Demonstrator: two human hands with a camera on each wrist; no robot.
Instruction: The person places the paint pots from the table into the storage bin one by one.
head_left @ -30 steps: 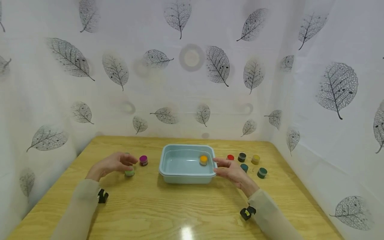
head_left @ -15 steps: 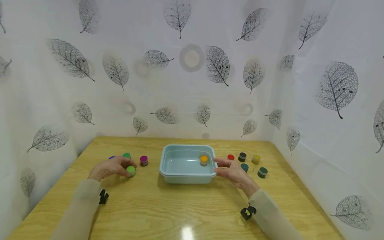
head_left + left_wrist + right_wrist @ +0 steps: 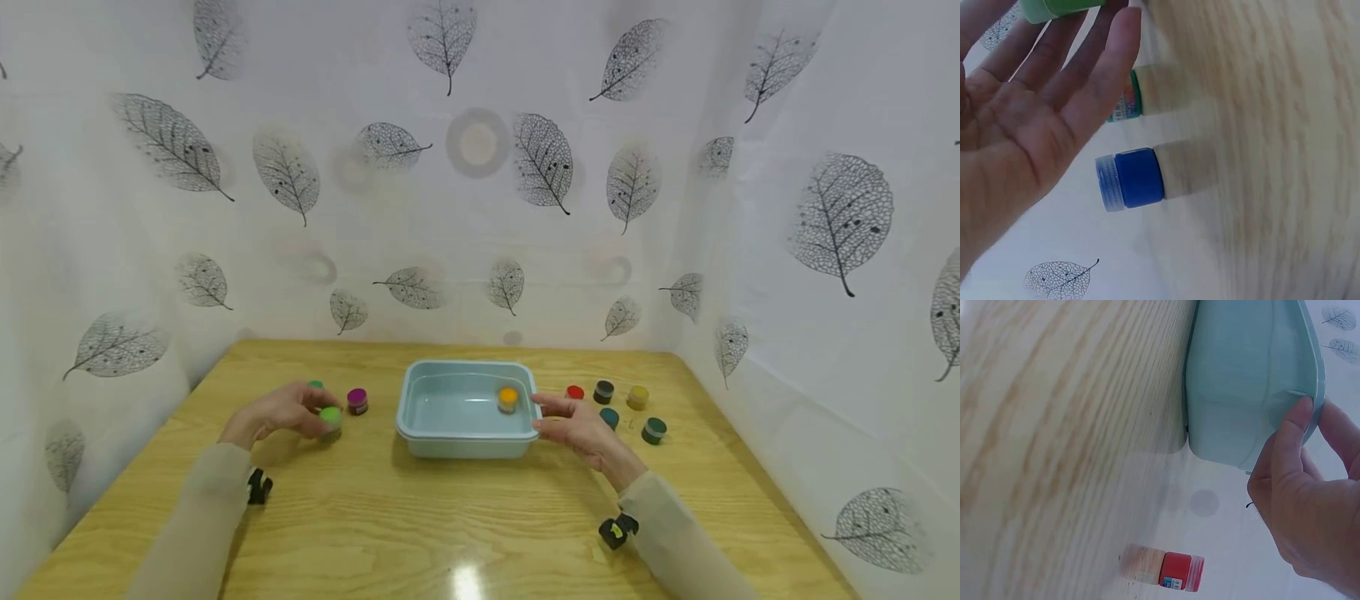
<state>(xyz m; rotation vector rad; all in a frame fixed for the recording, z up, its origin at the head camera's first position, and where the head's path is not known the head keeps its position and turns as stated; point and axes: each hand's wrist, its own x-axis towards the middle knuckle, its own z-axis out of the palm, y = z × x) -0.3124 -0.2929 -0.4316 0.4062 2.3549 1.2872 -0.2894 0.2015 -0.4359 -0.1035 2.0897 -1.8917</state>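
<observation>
My left hand [image 3: 281,414] grips a light green paint jar [image 3: 331,421] between thumb and fingers at the left side of the table. In the left wrist view the light green jar [image 3: 1063,6] is cut off by the top edge. Close to that hand stand a green jar [image 3: 1132,97] and a blue jar [image 3: 1139,178]. My right hand [image 3: 588,433] pinches the right rim of a pale blue plastic basin [image 3: 468,448], thumb and fingers on either side of the rim. One orange-lidded jar [image 3: 507,400] stands inside the basin, toward its right end.
A purple jar [image 3: 357,401] stands between the left hand and the basin. Right of the basin are a red jar [image 3: 574,392], black jar [image 3: 603,392], yellow jar [image 3: 638,397], teal jar [image 3: 609,417] and dark green jar [image 3: 655,431]. A leaf-patterned curtain [image 3: 480,233] borders the table.
The left hand has closed its fingers on the light green jar and raised it slightly. The right hand has stayed on the basin's rim.
</observation>
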